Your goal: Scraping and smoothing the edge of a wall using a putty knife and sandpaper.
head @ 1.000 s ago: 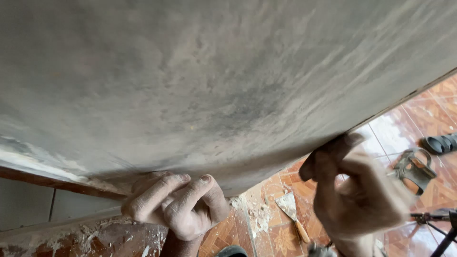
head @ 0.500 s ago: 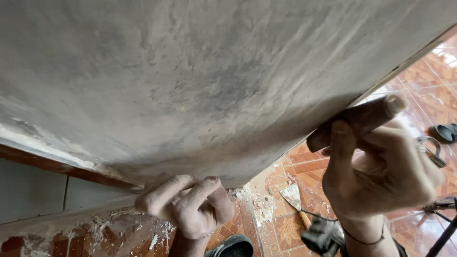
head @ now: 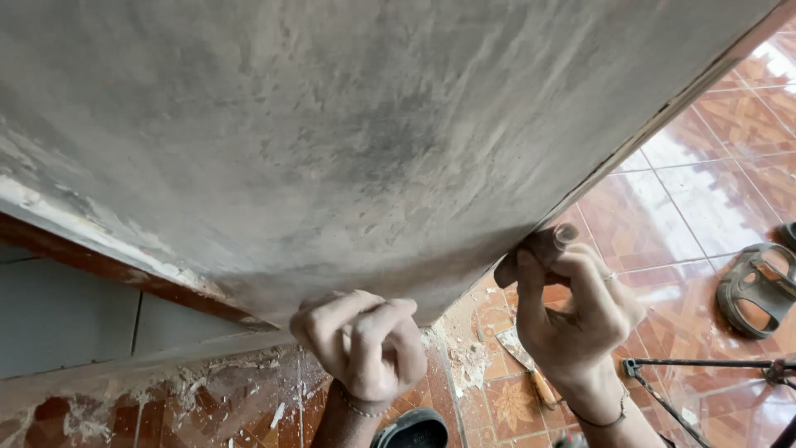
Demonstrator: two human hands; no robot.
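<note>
While both fists stayed at the grey panel's [head: 348, 141] lower edge, the left hand [head: 361, 344] was curled shut beneath it and the right hand [head: 572, 311] pinched its corner; scraped debris [head: 464, 357] littered the floor [head: 705, 207], the surface mostly smooth.

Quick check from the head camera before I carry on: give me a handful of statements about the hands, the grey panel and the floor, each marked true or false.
1. Both hands are at the lower edge of the grey panel. True.
2. The left hand lies flat and open on the floor. False: it is curled into a fist against the panel's edge.
3. The right hand grips a brown piece at the panel's edge. True.
4. The floor is bare grey concrete. False: it is glossy reddish patterned tile.
5. A scraper lies on the tiles between the hands. True.
6. The sandal lies left of the left hand. False: it lies far right.
</note>
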